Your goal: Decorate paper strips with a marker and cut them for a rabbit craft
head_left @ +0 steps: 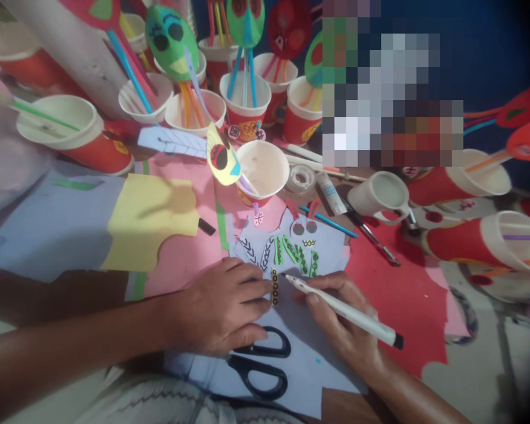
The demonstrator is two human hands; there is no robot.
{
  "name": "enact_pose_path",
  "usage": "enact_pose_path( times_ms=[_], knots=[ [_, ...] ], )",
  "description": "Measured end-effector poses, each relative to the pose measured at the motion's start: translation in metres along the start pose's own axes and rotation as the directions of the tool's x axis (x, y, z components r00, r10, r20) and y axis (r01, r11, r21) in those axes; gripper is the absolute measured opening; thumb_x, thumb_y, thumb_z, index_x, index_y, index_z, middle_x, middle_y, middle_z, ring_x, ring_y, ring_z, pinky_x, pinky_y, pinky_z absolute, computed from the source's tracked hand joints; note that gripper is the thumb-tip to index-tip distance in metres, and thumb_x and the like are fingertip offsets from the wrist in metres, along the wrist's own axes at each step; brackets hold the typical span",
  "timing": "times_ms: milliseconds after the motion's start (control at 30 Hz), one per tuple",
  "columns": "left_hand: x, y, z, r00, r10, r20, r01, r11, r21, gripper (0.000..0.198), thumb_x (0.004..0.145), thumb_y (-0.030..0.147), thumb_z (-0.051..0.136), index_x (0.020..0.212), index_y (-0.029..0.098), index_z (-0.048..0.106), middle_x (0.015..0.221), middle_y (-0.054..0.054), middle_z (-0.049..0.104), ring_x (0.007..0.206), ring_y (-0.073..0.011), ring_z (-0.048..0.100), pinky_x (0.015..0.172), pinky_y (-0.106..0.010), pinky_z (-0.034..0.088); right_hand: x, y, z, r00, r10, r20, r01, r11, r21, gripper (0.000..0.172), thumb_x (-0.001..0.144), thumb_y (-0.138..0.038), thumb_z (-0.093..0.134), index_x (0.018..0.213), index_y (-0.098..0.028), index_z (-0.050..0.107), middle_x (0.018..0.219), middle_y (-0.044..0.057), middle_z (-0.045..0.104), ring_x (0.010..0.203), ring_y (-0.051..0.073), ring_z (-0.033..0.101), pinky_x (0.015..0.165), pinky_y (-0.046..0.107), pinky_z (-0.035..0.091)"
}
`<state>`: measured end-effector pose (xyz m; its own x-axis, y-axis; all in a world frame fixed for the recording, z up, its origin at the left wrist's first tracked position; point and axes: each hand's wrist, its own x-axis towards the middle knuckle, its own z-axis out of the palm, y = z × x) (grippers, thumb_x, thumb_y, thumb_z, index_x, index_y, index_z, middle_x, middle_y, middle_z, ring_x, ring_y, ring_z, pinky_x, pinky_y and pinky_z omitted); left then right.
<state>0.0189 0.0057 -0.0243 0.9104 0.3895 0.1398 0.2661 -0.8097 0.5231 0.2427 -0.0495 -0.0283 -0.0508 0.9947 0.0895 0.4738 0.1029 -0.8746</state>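
My left hand (223, 309) lies on a pale blue paper sheet (307, 359), its fingertips pinching a small yellow paper strip (274, 287) marked with black circles. My right hand (347, 321) grips a white marker pen (344, 312), its black tip close to the strip's top end. On the blue paper just beyond are green leaf-shaped pieces (298, 250) with black marks. Black-handled scissors (260, 365) rest on the sheet under my left hand.
Red paper cups (262, 171) holding straws and paper bird faces (171, 41) crowd the far side. Pink (181, 247), yellow (148, 221) and red paper sheets (401, 294) cover the table. A tape roll (301, 178), glue tube (331, 194) and fallen cups (463, 241) lie to the right.
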Motion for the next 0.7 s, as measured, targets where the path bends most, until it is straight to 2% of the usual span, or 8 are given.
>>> enact_pose_path(
  times_ms=[300, 500, 700],
  knots=[
    [0.001, 0.002, -0.005, 0.999, -0.021, -0.031, 0.020, 1.000, -0.017, 0.037, 0.090, 0.038, 0.047, 0.117, 0.014, 0.055, 0.109, -0.010, 0.065, 0.093, -0.0255, 0.050, 0.081, -0.038, 0.037, -0.004, 0.005, 0.002, 0.998, 0.057, 0.038, -0.059, 0.997, 0.053, 0.006, 0.086, -0.022, 0.055, 0.092, -0.024, 0.055, 0.072, 0.000, 0.067, 0.061, 0.015, 0.064, 0.054, 0.024, 0.052],
    [0.003, 0.008, -0.007, 0.996, -0.047, -0.079, 0.048, 0.999, 0.010, 0.029, 0.089, 0.033, 0.048, 0.110, 0.016, 0.059, 0.102, -0.009, 0.065, 0.090, -0.0242, 0.051, 0.083, -0.038, 0.040, -0.008, 0.012, 0.002, 0.997, 0.038, 0.069, -0.043, 0.997, 0.066, 0.009, 0.087, -0.025, 0.053, 0.096, -0.025, 0.054, 0.075, 0.001, 0.066, 0.064, 0.017, 0.063, 0.055, 0.026, 0.052],
    [0.005, 0.011, -0.010, 0.996, -0.060, -0.059, 0.062, 0.998, 0.025, 0.025, 0.086, 0.030, 0.053, 0.108, 0.018, 0.058, 0.098, -0.008, 0.065, 0.090, -0.0238, 0.051, 0.081, -0.036, 0.041, -0.005, 0.012, 0.002, 0.998, 0.002, 0.063, -0.005, 0.998, 0.055, 0.011, 0.088, -0.022, 0.052, 0.098, -0.024, 0.052, 0.078, 0.003, 0.068, 0.067, 0.018, 0.065, 0.057, 0.026, 0.054]
  ],
)
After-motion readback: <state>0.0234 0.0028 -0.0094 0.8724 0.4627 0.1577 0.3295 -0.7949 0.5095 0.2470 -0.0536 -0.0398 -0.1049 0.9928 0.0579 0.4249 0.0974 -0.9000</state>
